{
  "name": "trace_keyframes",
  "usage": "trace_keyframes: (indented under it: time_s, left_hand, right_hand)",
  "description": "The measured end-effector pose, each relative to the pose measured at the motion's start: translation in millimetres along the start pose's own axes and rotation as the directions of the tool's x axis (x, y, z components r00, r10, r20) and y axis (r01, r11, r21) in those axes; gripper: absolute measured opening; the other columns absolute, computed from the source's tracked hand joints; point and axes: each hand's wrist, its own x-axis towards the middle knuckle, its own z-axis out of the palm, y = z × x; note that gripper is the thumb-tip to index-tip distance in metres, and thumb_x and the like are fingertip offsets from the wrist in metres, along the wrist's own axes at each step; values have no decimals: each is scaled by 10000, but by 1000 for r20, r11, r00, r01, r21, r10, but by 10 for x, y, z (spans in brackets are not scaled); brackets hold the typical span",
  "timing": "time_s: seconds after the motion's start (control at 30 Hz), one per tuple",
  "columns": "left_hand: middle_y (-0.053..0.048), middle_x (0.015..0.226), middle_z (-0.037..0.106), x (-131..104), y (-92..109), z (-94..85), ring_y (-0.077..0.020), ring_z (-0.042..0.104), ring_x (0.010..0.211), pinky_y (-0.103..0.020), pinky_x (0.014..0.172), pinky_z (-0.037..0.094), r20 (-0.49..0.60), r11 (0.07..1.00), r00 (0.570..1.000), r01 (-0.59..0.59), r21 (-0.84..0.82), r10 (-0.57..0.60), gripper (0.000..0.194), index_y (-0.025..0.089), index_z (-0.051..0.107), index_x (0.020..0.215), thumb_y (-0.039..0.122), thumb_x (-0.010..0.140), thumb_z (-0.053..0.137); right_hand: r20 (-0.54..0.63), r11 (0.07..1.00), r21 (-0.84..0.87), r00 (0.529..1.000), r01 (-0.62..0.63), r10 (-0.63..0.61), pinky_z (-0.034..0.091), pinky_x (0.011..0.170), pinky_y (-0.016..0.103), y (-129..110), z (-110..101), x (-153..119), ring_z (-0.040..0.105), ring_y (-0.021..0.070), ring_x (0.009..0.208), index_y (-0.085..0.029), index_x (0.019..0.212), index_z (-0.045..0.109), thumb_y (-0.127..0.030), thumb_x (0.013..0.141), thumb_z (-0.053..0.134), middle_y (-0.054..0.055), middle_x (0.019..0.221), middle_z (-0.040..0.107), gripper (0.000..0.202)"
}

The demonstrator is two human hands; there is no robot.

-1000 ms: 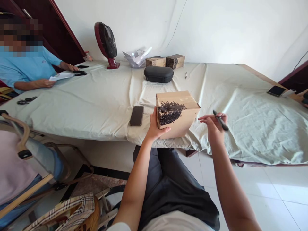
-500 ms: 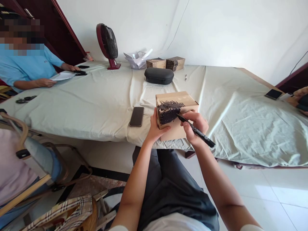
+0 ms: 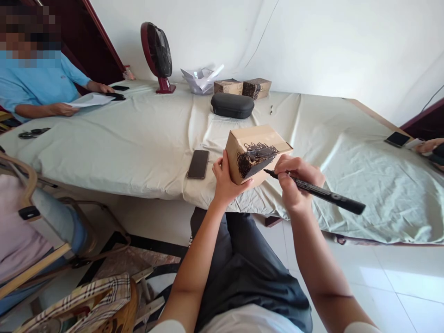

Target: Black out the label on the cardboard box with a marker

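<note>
A cardboard box (image 3: 258, 135) with dense black scribbles around one corner is tilted near the table's front edge. My left hand (image 3: 227, 182) grips its lower left side, thumb along the bottom front and fingers on the left face. In my right hand (image 3: 300, 180) is a black marker (image 3: 329, 196), pinched between thumb and fingers. Its tip points at the scribbled face, close to the lower edge; whether it touches cannot be made out. A dark phone (image 3: 198, 164) lies on the cloth left of the box.
On the cloth-covered table (image 3: 138, 148) are a black case (image 3: 232, 106), two scribbled boxes (image 3: 257, 88), a plastic bag of papers (image 3: 201, 83) and a fan (image 3: 157, 55). A person in blue (image 3: 38, 88) sits at left holding paper; another person's hand (image 3: 430, 145) is at right.
The box has been turned and tilted, showing more of its left face. My right hand has moved right with the marker, whose tip has drawn back from the dark patch.
</note>
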Motion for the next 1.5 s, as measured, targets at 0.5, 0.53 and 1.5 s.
trace_keyframes:
  time_s: [0.5,0.53,1.5]
  left_hand:
    - [-167,1494,340,-24,88,24,-429,383,1434,-640,1237,412,-21,995,999,-45,88,47,1385,350,110,1755,519,675,961]
    - [-171,1499,332,-22,87,20,-433,370,1446,-645,1243,404,-10,995,999,-47,86,48,1381,344,108,1756,524,681,956]
    - [-184,1499,380,-37,-321,38,-431,406,1456,-639,1249,386,-19,992,992,-128,6,128,1368,298,145,1741,675,685,929]
  right_hand:
    - [91,963,-252,988,-97,124,383,507,285,-196,62,331,486,123,517,-248,698,573,-158,757,622,-46,586,559,118]
    - [78,964,-228,985,-136,157,352,498,287,-146,39,415,457,122,512,-245,676,564,-164,752,627,-44,571,533,128]
    - [-62,898,-177,915,-402,398,247,527,295,463,-98,599,305,132,564,-240,578,427,-245,745,591,-35,560,344,234]
